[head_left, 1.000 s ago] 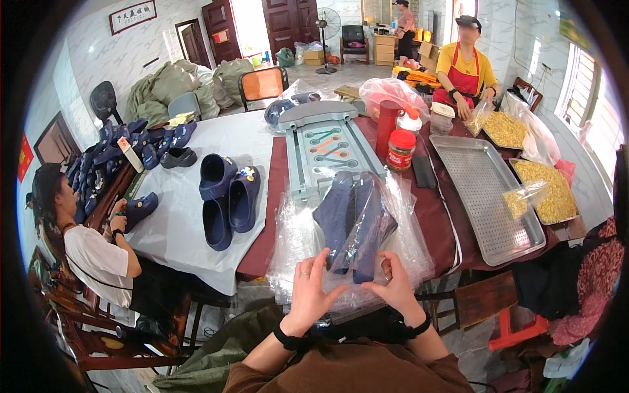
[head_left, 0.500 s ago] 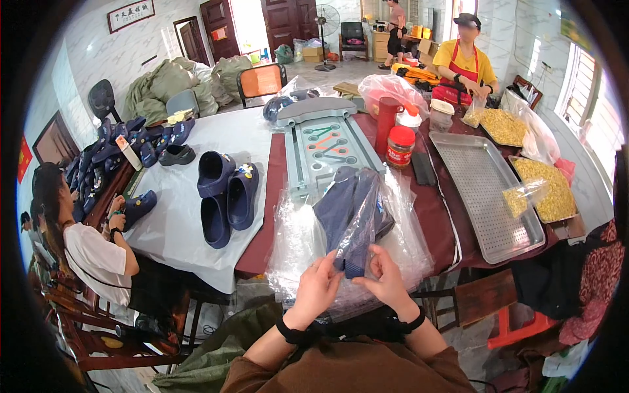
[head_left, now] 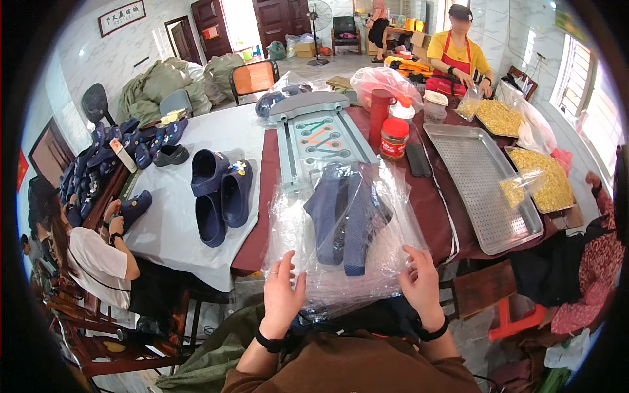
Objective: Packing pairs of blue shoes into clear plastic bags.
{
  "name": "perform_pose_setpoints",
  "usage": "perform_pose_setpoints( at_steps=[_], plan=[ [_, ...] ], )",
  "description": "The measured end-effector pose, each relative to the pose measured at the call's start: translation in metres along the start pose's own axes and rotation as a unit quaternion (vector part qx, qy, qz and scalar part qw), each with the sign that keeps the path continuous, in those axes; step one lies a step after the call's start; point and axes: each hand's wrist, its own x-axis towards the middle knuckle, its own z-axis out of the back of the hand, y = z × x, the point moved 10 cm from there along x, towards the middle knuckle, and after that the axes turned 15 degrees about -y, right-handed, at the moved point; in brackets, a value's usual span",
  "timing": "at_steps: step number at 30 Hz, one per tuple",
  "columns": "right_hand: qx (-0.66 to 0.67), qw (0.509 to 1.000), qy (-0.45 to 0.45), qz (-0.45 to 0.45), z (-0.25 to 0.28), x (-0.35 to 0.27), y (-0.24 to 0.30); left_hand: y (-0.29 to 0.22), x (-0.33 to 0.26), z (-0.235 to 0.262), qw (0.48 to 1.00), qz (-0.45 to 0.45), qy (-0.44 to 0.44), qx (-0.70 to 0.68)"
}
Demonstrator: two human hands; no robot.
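A folded navy fabric item [head_left: 341, 216] lies in front of me, its two long ribbed strips pointing toward me. Clear plastic bags [head_left: 386, 268] spread under and around it, and glare hides whether it is fully inside one. My left hand [head_left: 284, 298] is at the lower left edge of the plastic, its fingers apart and holding nothing. On the opposite edge, my right hand [head_left: 421, 285] is likewise open and empty. Just beyond the fabric is a grey plastic board [head_left: 321, 150] with slots and coloured links.
Navy clogs [head_left: 223, 196] stand on the white-covered table at left, near a seated person [head_left: 98, 262]. To the right are a red-lidded jar [head_left: 394, 137], a dark phone [head_left: 418, 160], a perforated metal tray [head_left: 485, 190] and trays of yellow pieces [head_left: 540, 177]. Someone in yellow stands behind.
Both hands have let go of the fabric's near end and moved apart to either side. The navy item now lies flatter, its two strips spread apart.
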Motion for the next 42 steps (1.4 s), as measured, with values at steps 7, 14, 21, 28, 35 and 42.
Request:
perform_pose_setpoints(
  at_steps=[7,14,21,28,35,42],
  plan=[
    [-0.033,0.999,-0.006,-0.043,0.009,-0.003,-0.024,0.018,-0.003,-0.007,0.983,0.103,0.134,-0.066],
    [0.034,0.995,0.029,-0.093,0.002,-0.005,-0.044,0.053,-0.002,-0.012,0.911,0.238,0.139,-0.308],
    [0.178,0.966,0.162,-0.094,0.004,-0.005,-0.026,0.035,0.003,-0.002,0.93,0.116,0.256,-0.236],
    [0.25,0.943,-0.001,-0.218,0.008,0.0,-0.051,0.048,0.026,-0.017,0.923,0.214,0.139,-0.289],
    [0.125,0.99,-0.016,-0.063,-0.018,0.015,-0.002,0.037,0.058,-0.052,0.954,0.151,0.098,-0.238],
    [0.095,0.992,0.078,-0.028,-0.052,0.001,0.0,-0.008,0.044,-0.072,0.976,0.041,0.164,-0.14]
  ],
)
